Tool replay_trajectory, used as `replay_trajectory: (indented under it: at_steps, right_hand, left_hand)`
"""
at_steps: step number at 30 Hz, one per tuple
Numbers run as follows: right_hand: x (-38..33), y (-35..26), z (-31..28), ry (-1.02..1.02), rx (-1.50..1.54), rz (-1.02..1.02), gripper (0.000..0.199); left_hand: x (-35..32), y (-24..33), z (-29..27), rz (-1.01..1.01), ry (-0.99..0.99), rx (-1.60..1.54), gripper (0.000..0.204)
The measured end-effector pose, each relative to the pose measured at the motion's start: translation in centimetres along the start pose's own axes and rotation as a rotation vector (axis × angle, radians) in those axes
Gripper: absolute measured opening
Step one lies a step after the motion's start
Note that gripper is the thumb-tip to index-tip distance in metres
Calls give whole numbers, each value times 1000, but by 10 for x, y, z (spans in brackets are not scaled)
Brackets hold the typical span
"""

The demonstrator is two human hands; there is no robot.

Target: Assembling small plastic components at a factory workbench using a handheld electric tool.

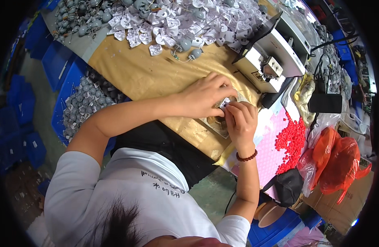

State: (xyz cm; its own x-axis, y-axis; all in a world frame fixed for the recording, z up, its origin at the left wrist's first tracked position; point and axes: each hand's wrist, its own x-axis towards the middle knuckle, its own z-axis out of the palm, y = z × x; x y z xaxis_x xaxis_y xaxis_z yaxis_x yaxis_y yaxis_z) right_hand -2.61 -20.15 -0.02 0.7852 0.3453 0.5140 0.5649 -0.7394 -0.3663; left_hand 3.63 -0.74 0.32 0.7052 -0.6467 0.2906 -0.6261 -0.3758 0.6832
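While I look down over my white-sleeved shoulders, both forearms reach up onto the tan, paper-covered workbench (136,74), and my hands meet near its right edge. My right hand (241,121), with a dark red bead bracelet (246,157) at the wrist, has its fingers curled tightly and pinches a small white moulded plastic piece (225,103) between thumb and fingertips. My left hand (206,95) arches over from the other side with its fingers bent and closed on the same piece, so the two hands touch around it; how much of the piece each hand covers I cannot tell. Just beneath them on the bench lies a flat, pale fixture plate (214,123). Off the right edge sits a pink perforated tray (267,156) carrying a heap of small red plastic caps (291,140), and beyond it are orange-red plastic bags (339,162). Below the left edge stands a blue plastic crate (68,88) full of grey round parts. Just past my hands, at the right edge, stands a white boxy benchtop machine (272,57). Along the far edge spreads a wide pile of white moulded plastic pieces (177,20), with grey bulb-shaped parts (80,18) toward the far left corner.
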Motion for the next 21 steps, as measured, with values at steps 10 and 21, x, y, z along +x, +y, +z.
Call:
replay_trajectory:
  at_steps: [10, 21]
  right_hand:
    - [5, -6, -1, -88, -118, -4, 27]
    - [30, -32, -48, 184, 210, 77, 48]
  left_hand:
    - [-35, -90, -113, 89, 161, 619, 28]
    - [4, 26, -108, -66, -103, -457, 11]
